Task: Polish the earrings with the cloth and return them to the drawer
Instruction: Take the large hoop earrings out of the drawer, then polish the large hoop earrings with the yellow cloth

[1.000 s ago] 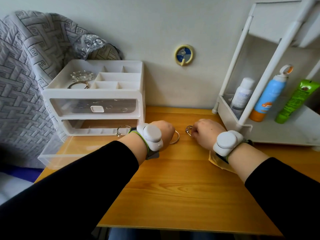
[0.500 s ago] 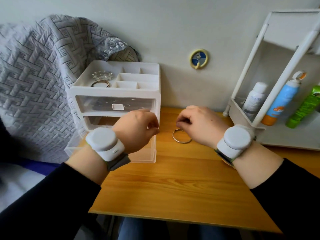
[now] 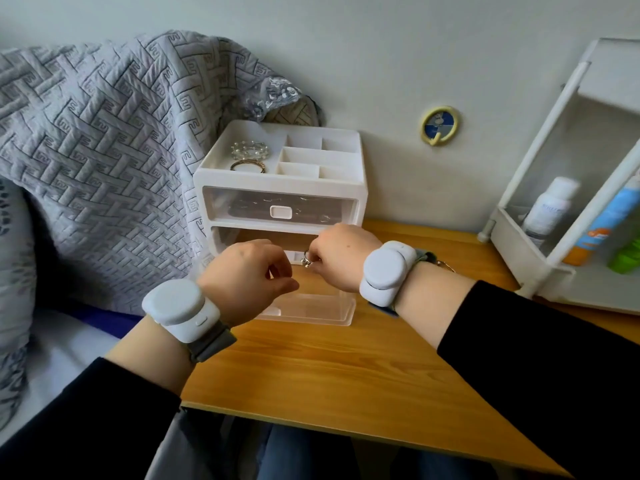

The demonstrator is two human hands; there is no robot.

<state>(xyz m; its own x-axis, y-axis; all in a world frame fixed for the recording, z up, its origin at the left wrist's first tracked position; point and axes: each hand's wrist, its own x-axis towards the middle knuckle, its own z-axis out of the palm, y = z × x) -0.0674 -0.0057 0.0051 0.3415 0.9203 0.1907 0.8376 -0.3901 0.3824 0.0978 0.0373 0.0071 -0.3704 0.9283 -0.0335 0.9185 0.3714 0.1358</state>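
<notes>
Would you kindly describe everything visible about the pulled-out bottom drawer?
The bottom drawer is clear plastic, pulled out of the white organiser over the wooden desk. Its interior is hidden by both hands above it: the right hand pinches a small silvery earring; the left hand is curled, any contents unseen.

Grey quilted blanket — left of the fingers. Gold bangle and beaded bracelet above them. Yellow wall hook — upper right. White rack with bottles, far right.

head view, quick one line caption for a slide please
Right hand pinches an earring above the open lower drawer of a white organizer; left hand curled alongside.
</notes>
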